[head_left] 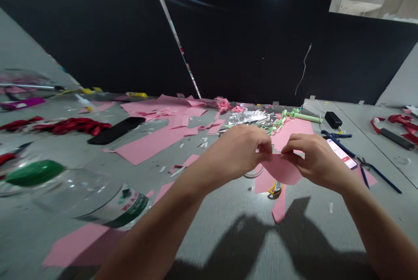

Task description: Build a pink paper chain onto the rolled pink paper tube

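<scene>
Paper, pink and rounded, hangs between my left hand and right hand above the grey table, its top edge pinched in the fingertips of both; crumpled pink rosettes behind look already shaped, while this piece appears only partly worked.

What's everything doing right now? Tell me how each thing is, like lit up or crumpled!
Left hand: pinching pink paper
Right hand: pinching the same sheet
That pink paper: held up, curved
Lit phone: screen on
Foil: crumpled
Red material: bunched up
Pliers: handles spread apart
Clear bottle: blurred; I can't tell whether it's standing or lying
</scene>
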Available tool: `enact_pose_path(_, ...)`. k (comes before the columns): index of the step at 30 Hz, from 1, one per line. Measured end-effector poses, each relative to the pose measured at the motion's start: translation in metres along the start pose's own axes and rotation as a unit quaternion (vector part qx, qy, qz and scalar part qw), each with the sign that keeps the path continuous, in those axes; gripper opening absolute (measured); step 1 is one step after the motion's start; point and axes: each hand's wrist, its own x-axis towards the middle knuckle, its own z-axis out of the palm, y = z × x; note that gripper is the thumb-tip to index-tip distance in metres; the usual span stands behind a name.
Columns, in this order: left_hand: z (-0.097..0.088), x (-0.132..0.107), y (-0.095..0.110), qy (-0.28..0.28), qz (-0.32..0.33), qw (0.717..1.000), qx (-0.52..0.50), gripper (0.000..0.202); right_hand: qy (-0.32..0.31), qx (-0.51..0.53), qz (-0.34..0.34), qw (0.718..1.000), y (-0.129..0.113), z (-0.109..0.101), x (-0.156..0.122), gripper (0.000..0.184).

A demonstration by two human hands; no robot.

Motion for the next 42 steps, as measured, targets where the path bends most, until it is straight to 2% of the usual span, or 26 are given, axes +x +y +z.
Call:
enact_pose_path(2,0.000,0.000,-0.002,-0.012,0.026,1.000,0.012,0.015,0.002,0.003,0.007,1.000,0.001,-0.001,0.000,0.019)
enact_pose_path(5,0.001,0.000,-0.004,-0.024,0.068,0.997,0.037,0.028,0.005,0.002,0.013,1.000,0.003,-0.002,0.000,0.020)
enact_pose_path(9,0.002,-0.001,-0.003,-0.028,0.086,0.993,0.072,0.032,0.004,0.014,0.012,1.000,0.004,-0.002,0.001,0.019)
enact_pose_path(20,-0.001,-0.001,0.005,-0.050,0.024,0.995,0.080,0.018,-0.011,0.096,0.027,0.995,0.001,0.000,0.000,0.027)
enact_pose_path(26,0.001,0.002,0.008,-0.068,-0.013,0.994,0.084,0.017,-0.020,0.028,0.029,0.999,0.000,0.002,0.001,0.021)
enact_pose_path(30,-0.001,0.002,0.008,-0.062,-0.031,0.993,0.093,0.016,-0.046,-0.029,0.008,0.998,0.002,-0.004,-0.001,0.012)
enact_pose_path(33,-0.004,0.001,0.007,-0.058,-0.054,0.994,0.069,0.017,-0.061,-0.027,-0.009,0.998,0.006,-0.009,-0.004,0.011)
enact_pose_path(36,-0.007,0.000,0.007,-0.067,-0.077,0.994,0.035,0.018,-0.061,-0.006,0.006,0.998,0.008,-0.011,-0.004,0.013)
enact_pose_path(42,-0.005,0.000,0.005,-0.062,-0.060,0.996,0.030,0.019,-0.055,-0.009,0.017,0.998,0.006,-0.006,0.000,0.013)
